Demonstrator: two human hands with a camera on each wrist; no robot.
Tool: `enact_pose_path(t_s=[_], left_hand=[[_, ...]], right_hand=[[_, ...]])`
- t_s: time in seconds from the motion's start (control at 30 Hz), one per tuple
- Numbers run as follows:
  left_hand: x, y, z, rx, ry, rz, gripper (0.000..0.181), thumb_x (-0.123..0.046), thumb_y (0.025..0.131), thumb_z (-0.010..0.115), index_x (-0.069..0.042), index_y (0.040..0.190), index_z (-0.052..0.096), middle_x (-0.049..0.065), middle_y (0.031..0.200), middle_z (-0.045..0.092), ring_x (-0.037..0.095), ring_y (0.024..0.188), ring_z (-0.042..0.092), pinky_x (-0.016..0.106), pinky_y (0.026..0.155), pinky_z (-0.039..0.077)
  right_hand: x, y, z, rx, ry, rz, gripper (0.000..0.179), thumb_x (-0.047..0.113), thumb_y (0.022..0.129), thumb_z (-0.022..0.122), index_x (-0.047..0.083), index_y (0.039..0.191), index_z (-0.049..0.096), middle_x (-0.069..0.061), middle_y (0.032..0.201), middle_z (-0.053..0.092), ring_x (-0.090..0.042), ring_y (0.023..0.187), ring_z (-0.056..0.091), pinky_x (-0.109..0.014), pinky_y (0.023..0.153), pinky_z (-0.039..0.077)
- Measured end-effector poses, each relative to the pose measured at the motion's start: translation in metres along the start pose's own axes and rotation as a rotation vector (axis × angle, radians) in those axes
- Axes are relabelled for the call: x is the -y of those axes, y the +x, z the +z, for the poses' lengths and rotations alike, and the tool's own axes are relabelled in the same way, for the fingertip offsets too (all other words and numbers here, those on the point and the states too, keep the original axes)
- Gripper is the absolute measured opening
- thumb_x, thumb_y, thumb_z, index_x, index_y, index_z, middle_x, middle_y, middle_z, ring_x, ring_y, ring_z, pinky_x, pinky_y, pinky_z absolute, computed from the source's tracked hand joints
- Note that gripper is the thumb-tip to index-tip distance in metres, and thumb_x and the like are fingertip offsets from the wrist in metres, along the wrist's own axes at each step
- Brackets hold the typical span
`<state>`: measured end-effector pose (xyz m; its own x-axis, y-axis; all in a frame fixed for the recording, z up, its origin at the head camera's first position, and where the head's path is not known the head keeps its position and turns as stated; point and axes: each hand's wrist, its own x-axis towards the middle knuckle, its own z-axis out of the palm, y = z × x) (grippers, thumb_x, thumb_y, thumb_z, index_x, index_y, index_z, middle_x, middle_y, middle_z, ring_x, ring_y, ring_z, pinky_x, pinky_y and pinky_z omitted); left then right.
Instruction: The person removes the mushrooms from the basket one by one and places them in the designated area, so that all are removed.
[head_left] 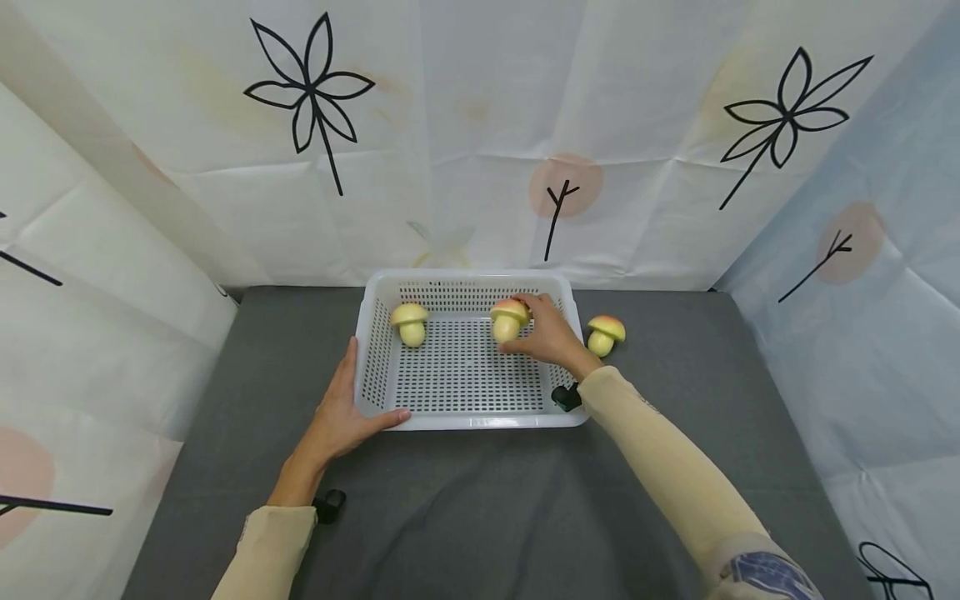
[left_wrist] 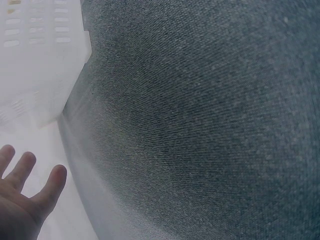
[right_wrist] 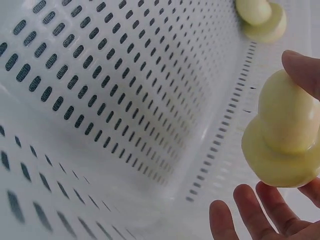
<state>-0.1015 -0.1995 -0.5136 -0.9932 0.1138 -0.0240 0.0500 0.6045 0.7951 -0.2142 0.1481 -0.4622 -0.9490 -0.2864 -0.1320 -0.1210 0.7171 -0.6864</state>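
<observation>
In the head view, my right hand (head_left: 551, 335) holds a toy mushroom (head_left: 506, 323) with a yellow and reddish cap over the right half of a white perforated basket (head_left: 468, 422). The right wrist view has the mushroom (right_wrist: 285, 130) between thumb and fingers, stem toward the thumb. A second toy mushroom (head_left: 411, 323) lies inside the basket at the back left. Against the basket's front left corner rests my left hand (head_left: 341, 421), fingers straight along the left side and thumb over the front rim. The left wrist view shows these fingers spread.
A third toy mushroom (head_left: 604, 335), with a red and yellow cap, lies on the dark grey tablecloth (head_left: 465, 508) just right of the basket. White cloth walls (head_left: 465, 100) printed with black leaf drawings stand behind and at both sides.
</observation>
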Motion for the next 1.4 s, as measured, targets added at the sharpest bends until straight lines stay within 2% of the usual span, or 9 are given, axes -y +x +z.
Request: enact_pose_path(t_s=[0.2,0.4,0.77,1.17,1.4], left_hand=[[0.0,0.0,0.0,-0.002,-0.003,0.002,0.139,-0.049,0.07,0.092,-0.035,0.162,-0.012,0.01,0.169,0.006,0.042,0.149,0.019,0.072,0.107,0.024],[0.001,0.0,0.001,-0.003,-0.008,0.01,0.138,-0.049,0.071,0.092,-0.035,0.162,-0.012,0.009,0.169,0.007,0.041,0.149,0.02,0.072,0.107,0.024],[0.001,0.001,0.0,-0.001,-0.006,0.009,0.138,-0.05,0.071,0.091,-0.035,0.162,-0.011,0.008,0.169,0.007,0.041,0.149,0.021,0.072,0.107,0.024],[0.0,0.001,0.0,-0.008,-0.007,0.016,0.139,-0.05,0.07,0.092,-0.034,0.162,-0.011,0.008,0.169,0.007,0.04,0.149,0.021,0.071,0.107,0.024],[-0.001,0.0,0.0,-0.005,-0.001,0.005,0.139,-0.051,0.07,0.091,-0.034,0.162,-0.012,0.009,0.169,0.007,0.041,0.148,0.022,0.071,0.107,0.025]], right_hand=[[0.004,-0.009,-0.009,-0.036,0.006,-0.053,0.093,0.031,0.075,0.093,0.011,0.151,0.044,-0.015,0.129,0.046,-0.033,0.117,0.049,-0.051,0.093,0.046],[0.01,-0.016,-0.017,-0.051,0.02,-0.097,0.092,0.028,0.076,0.092,0.012,0.152,0.044,-0.015,0.134,0.045,-0.032,0.118,0.049,-0.052,0.094,0.046],[0.017,-0.034,-0.032,-0.097,0.019,-0.132,0.092,0.031,0.074,0.093,0.015,0.151,0.045,-0.012,0.135,0.048,-0.031,0.117,0.05,-0.052,0.093,0.046],[-0.002,-0.053,-0.053,-0.178,0.041,-0.161,0.093,0.024,0.073,0.094,0.008,0.151,0.046,-0.016,0.136,0.049,-0.031,0.118,0.05,-0.052,0.097,0.044],[-0.02,-0.062,-0.066,-0.213,0.052,-0.137,0.094,0.022,0.072,0.094,0.007,0.151,0.045,-0.016,0.134,0.049,-0.032,0.118,0.05,-0.054,0.098,0.043]])
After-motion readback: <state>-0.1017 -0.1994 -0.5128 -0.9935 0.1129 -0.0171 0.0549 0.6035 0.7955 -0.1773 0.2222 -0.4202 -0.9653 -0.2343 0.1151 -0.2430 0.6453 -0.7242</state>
